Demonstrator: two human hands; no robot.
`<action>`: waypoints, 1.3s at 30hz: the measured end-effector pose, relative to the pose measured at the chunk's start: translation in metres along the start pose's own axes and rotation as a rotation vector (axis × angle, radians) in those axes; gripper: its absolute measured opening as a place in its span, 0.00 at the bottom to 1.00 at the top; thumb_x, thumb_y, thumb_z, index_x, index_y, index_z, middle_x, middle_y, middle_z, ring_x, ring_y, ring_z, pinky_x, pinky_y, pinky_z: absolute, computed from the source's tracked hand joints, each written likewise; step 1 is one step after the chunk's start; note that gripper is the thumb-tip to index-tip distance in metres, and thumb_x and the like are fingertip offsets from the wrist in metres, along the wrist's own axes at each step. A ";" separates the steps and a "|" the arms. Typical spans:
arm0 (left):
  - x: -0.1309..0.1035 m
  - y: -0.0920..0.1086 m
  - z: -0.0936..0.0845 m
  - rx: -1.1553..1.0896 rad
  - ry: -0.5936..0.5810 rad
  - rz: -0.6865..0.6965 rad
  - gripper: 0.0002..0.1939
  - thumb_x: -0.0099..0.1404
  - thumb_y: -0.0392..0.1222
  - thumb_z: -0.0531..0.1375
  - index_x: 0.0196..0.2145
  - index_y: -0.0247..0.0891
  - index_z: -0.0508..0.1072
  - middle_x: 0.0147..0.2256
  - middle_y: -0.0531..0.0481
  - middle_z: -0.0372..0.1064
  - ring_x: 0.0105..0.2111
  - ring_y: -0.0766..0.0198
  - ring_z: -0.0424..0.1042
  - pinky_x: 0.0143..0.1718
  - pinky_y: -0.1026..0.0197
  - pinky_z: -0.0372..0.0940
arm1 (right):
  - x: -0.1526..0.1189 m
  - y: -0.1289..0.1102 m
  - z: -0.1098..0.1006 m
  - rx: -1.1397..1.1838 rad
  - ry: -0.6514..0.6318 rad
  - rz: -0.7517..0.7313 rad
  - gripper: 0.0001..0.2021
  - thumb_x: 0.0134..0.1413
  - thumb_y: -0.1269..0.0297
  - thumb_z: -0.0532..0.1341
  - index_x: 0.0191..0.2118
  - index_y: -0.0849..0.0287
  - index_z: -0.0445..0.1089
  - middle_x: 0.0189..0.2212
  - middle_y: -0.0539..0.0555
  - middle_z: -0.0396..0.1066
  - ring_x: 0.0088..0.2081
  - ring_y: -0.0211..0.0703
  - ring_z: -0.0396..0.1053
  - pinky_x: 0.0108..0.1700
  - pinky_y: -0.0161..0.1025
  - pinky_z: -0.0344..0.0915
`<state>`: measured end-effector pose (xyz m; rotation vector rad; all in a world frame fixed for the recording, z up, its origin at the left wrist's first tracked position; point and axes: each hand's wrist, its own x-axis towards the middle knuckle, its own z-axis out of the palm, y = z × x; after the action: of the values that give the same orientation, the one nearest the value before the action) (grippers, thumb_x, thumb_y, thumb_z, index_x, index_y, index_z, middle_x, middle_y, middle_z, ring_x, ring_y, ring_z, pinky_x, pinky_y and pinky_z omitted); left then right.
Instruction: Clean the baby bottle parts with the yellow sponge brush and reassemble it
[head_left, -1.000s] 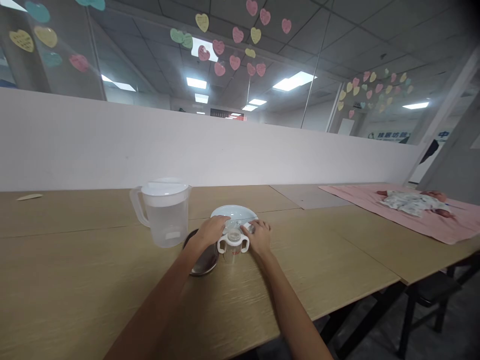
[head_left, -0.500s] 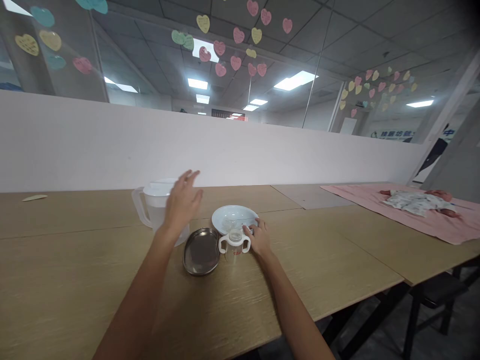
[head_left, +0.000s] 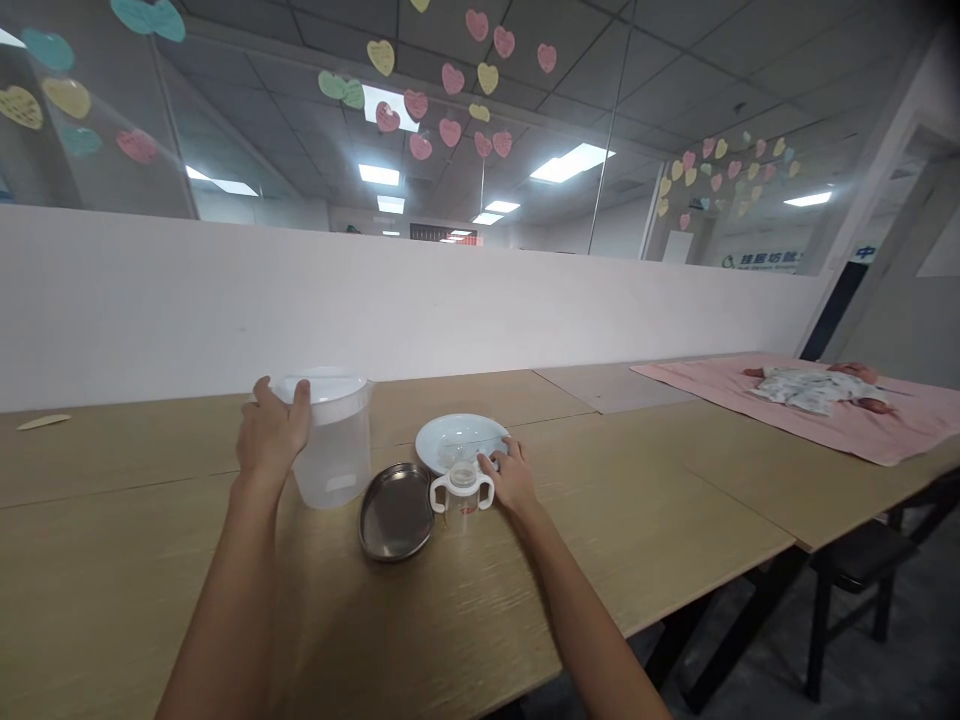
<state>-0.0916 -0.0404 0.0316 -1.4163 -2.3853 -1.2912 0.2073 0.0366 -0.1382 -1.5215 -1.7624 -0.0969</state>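
Note:
At the left, a translucent white plastic pitcher (head_left: 335, 450) stands upright on the table, its lid on. My left hand (head_left: 271, 430) is at its handle side, thumb up by the rim and fingers curled; the handle is hidden behind it. My right hand (head_left: 512, 475) has bent fingers at the right handle of a small clear baby bottle (head_left: 461, 505) with a white two-handled collar and an uncovered mouth. Behind the bottle, a white bowl (head_left: 435, 432) holds clear pieces hard to make out. A steel kidney dish (head_left: 396, 512) lies between pitcher and bottle.
The wooden table (head_left: 660, 540) runs along a low white wall (head_left: 420, 310) topped with glass. On the right a baby doll (head_left: 814, 388) lies on a pink cloth (head_left: 862, 440). A dark stool (head_left: 862, 560) stands below, and a flat pale piece (head_left: 43, 422) lies far left.
My left hand has moved left across the pitcher to its handle side. My right hand stays beside the bottle. The whole view has shifted slightly.

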 end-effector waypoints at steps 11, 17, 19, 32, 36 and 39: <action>-0.001 0.005 0.014 -0.017 -0.146 0.124 0.62 0.46 0.66 0.60 0.63 0.29 0.30 0.59 0.22 0.43 0.56 0.34 0.55 0.49 0.40 0.59 | -0.001 -0.001 0.004 0.030 0.052 0.024 0.21 0.59 0.52 0.50 0.32 0.59 0.75 0.49 0.62 0.64 0.54 0.52 0.56 0.53 0.47 0.52; 0.004 0.001 0.020 -0.093 -0.064 0.132 0.58 0.41 0.63 0.64 0.61 0.31 0.44 0.57 0.31 0.52 0.56 0.42 0.56 0.50 0.47 0.60 | 0.000 -0.002 0.008 0.086 0.160 0.054 0.22 0.60 0.53 0.47 0.35 0.60 0.74 0.49 0.63 0.63 0.53 0.50 0.57 0.53 0.47 0.52; 0.005 0.004 0.020 -0.112 -0.056 0.160 0.57 0.41 0.61 0.65 0.61 0.32 0.46 0.57 0.34 0.53 0.56 0.44 0.56 0.51 0.47 0.59 | 0.001 -0.001 0.008 0.124 0.220 0.084 0.22 0.61 0.53 0.46 0.37 0.61 0.73 0.49 0.63 0.63 0.52 0.49 0.58 0.53 0.46 0.52; -0.015 0.035 0.038 -0.237 0.081 0.537 0.50 0.44 0.51 0.67 0.61 0.39 0.48 0.58 0.37 0.52 0.58 0.47 0.53 0.56 0.47 0.53 | 0.003 0.007 0.008 0.247 0.301 0.167 0.26 0.61 0.52 0.40 0.38 0.62 0.72 0.42 0.62 0.66 0.48 0.48 0.61 0.52 0.45 0.53; -0.022 0.041 0.041 -0.260 0.092 0.581 0.50 0.45 0.49 0.68 0.61 0.40 0.48 0.58 0.37 0.51 0.59 0.47 0.51 0.57 0.46 0.53 | 0.004 0.007 0.007 0.250 0.286 0.182 0.28 0.61 0.52 0.39 0.36 0.62 0.72 0.41 0.62 0.66 0.47 0.48 0.62 0.51 0.43 0.53; -0.026 0.044 0.043 -0.249 0.092 0.605 0.50 0.45 0.48 0.68 0.61 0.42 0.48 0.59 0.37 0.49 0.60 0.46 0.50 0.56 0.45 0.53 | 0.004 0.007 0.006 0.259 0.284 0.186 0.28 0.61 0.51 0.39 0.36 0.62 0.72 0.41 0.62 0.67 0.48 0.48 0.61 0.51 0.43 0.53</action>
<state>-0.0295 -0.0190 0.0201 -1.8890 -1.5748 -1.4502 0.2109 0.0447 -0.1427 -1.3987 -1.3480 0.0085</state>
